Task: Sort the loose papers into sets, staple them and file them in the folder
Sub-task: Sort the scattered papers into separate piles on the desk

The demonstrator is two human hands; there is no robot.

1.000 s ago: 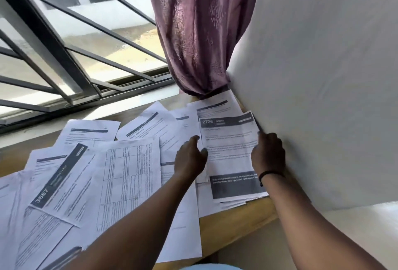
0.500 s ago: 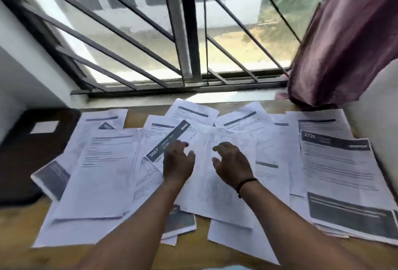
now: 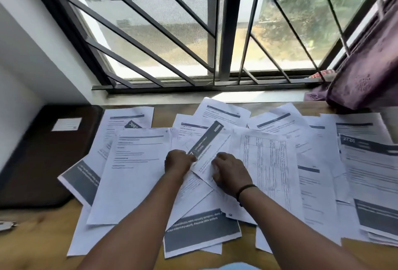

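Note:
Loose printed papers (image 3: 133,175) lie spread and overlapping across the wooden desk (image 3: 43,246). In the middle lies a tilted sheet with a dark header band (image 3: 207,140). My left hand (image 3: 177,162) pinches its left corner beside the band. My right hand (image 3: 230,172), a black band on its wrist, has its fingers curled at the same sheet's lower right side. A squared-up stack headed 2726 (image 3: 370,175) lies at the right. The dark brown folder (image 3: 43,162) lies shut at the left, a white label on its cover.
A barred window (image 3: 224,32) and its sill run along the back of the desk. A purple curtain (image 3: 366,71) hangs at the back right. A white wall closes the left side. A small metal object (image 3: 6,225) pokes in at the left edge.
My view has swung left from the stack by the wall to the middle of the desk. Both hands left the 2726 stack and took hold of the dark-banded sheet.

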